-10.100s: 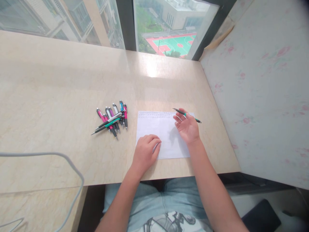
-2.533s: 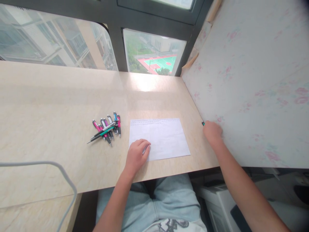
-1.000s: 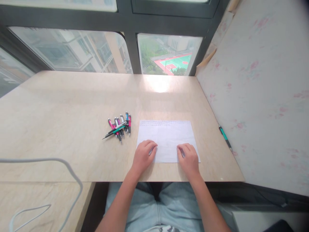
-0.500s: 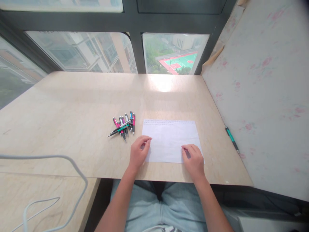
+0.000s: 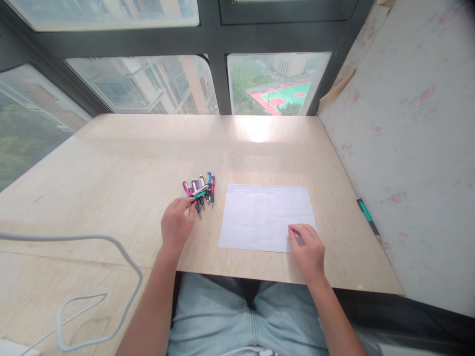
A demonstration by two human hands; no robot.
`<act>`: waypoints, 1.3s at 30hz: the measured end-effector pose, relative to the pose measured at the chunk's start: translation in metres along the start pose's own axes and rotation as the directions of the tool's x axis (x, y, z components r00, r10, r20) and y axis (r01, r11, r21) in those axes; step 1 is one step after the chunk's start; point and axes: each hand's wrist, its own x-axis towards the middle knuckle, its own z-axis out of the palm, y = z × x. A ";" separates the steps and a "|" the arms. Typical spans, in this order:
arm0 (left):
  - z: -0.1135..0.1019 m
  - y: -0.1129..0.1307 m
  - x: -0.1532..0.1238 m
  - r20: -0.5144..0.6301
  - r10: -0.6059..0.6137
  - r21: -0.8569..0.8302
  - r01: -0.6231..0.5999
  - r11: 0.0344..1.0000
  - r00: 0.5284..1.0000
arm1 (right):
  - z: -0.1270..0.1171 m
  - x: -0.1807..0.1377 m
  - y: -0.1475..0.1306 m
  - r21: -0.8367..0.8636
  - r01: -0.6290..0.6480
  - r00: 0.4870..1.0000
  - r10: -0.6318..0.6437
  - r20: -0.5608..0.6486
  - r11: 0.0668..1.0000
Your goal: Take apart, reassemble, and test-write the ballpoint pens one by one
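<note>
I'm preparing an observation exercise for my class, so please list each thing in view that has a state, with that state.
Pens: heaped, some crossing others
Lone pen: lying beside the wall
Paper: flat, text along its far edge
Cable: slack, bent
Left hand: curled, at the heap
Right hand: curled, at the paper's near right
Window: open or shut, cannot tell
</note>
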 end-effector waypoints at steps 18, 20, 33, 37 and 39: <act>0.007 -0.005 0.011 0.098 0.099 0.140 -0.112 0.984 0.990 | -0.002 0.000 -0.002 -0.002 -0.001 1.000 0.001 -0.026 1.000; 0.004 -0.002 0.009 0.065 0.081 0.042 -0.084 0.996 0.995 | -0.002 0.000 -0.002 0.003 -0.006 1.000 0.006 -0.025 1.000; 0.023 0.113 -0.058 0.475 -0.269 -0.879 0.468 -0.095 0.838 | -0.003 0.001 -0.014 0.119 -0.057 0.996 0.064 -0.055 0.991; 0.030 0.142 -0.073 0.583 -0.181 -0.803 0.529 -0.273 0.792 | 0.004 -0.004 -0.042 0.478 -0.295 0.956 0.254 0.149 0.827; 0.032 0.150 -0.079 0.610 -0.159 -0.779 0.553 -0.295 0.776 | 0.011 -0.005 -0.056 0.667 -0.459 0.888 0.331 0.321 0.587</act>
